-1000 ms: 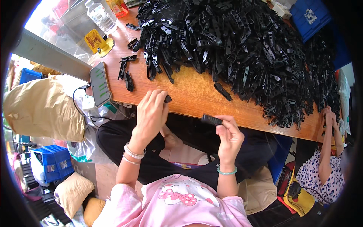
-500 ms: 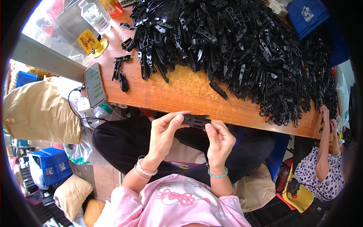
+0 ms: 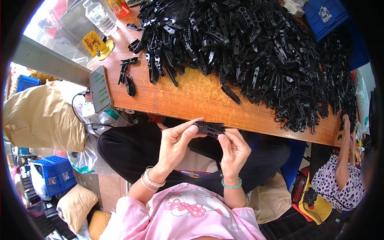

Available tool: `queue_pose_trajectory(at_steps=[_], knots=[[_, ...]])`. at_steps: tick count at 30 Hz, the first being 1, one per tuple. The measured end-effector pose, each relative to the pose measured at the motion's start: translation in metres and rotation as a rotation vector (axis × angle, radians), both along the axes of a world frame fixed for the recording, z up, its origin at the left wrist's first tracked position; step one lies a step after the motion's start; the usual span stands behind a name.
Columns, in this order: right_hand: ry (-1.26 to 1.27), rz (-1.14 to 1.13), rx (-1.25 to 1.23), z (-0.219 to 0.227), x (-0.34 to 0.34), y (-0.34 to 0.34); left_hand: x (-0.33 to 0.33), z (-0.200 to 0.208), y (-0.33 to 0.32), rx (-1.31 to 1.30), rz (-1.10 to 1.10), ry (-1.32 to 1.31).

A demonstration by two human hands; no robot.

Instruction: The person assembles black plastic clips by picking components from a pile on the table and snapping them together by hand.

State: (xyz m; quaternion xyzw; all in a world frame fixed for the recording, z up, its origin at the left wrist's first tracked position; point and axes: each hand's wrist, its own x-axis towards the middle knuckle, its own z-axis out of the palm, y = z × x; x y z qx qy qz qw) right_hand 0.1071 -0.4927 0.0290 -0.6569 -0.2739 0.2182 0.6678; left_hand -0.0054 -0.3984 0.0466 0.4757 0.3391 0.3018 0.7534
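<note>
— Below the near edge of the wooden table [image 3: 200, 98], over the lap, what do the two hands have?

— One small black plastic part [image 3: 210, 128], held between them. The left hand [image 3: 176, 146] pinches its left end with thumb and forefinger closed on it; the right hand [image 3: 234, 150] has its fingertips closed on the right end. Both grips are tight on the piece, with no open fingers to speak of.

— And the rest of the parts?

— A very large heap of black parts [image 3: 256, 52] covers most of the tabletop, touching nothing the hands hold. A few loose ones [image 3: 127, 74] lie apart near the left end, just beside a phone [image 3: 99, 89] lying at the table's corner.

— So how far along would you judge the work?

— Early, by the look of it. One piece is in hand, only a handful sit separately, and the heap is enormous. Whether the separate few are finished ones I cannot tell.

— Anything else about?

— A water bottle [image 3: 100, 17] at the far left corner, and another person's arm [image 3: 345, 156] by the right end of the table.
</note>
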Motion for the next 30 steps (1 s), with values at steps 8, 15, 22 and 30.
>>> queue_pose_trajectory(at_steps=[8,15,22,30], knots=[[-0.135,0.120,0.066,-0.007,0.001,-0.003,0.004,0.000,0.012,0.029,-0.303,0.103],[0.068,0.188,0.132,-0.002,-0.001,0.001,-0.001,-0.005,0.028,0.316,-0.393,-0.033],[0.327,0.171,0.158,-0.018,0.002,0.002,0.002,-0.033,0.123,1.434,0.419,0.936],[0.304,0.187,0.131,-0.026,-0.001,0.001,-0.007,-0.043,0.138,1.538,0.447,0.763]])
